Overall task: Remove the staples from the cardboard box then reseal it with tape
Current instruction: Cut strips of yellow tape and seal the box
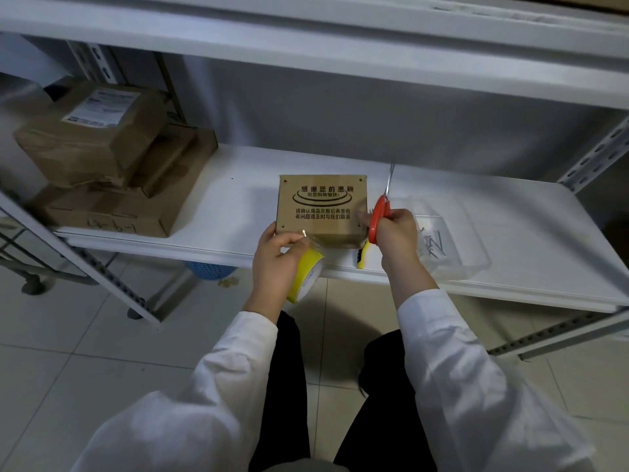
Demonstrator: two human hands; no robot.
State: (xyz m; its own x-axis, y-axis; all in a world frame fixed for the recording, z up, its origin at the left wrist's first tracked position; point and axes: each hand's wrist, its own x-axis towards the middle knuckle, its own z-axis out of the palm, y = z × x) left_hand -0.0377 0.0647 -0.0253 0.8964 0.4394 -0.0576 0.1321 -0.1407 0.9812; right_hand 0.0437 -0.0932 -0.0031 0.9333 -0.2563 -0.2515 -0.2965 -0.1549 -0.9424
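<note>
Both arms, in white sleeves [439, 321], are stretched forward from the lower part of the frame to the front edge of a white shelf [238, 206]. The left hand [274, 257] is seen at centre frame with its fingers curled round a yellow tape roll [308, 277], which is held tilted just below the shelf edge; a strip of clear tape [318, 237] is drawn from the roll onto the near edge of the cardboard box [321, 206]. The right hand [398, 233] is raised just right of the box and is closed round the orange handles of a pair of scissors [380, 216], whose blades are pointed up towards the back of the shelf. The box is set flat on the shelf between the two hands, printed face up, with the left thumb touching its lower left corner. A yellow-handled tool [363, 258] is partly hidden beneath the right hand. A clear tray [473, 253] holding small metal pieces [434, 245] is placed right of that hand. Stacked parcels [112, 158] are seen at the upper left.
</note>
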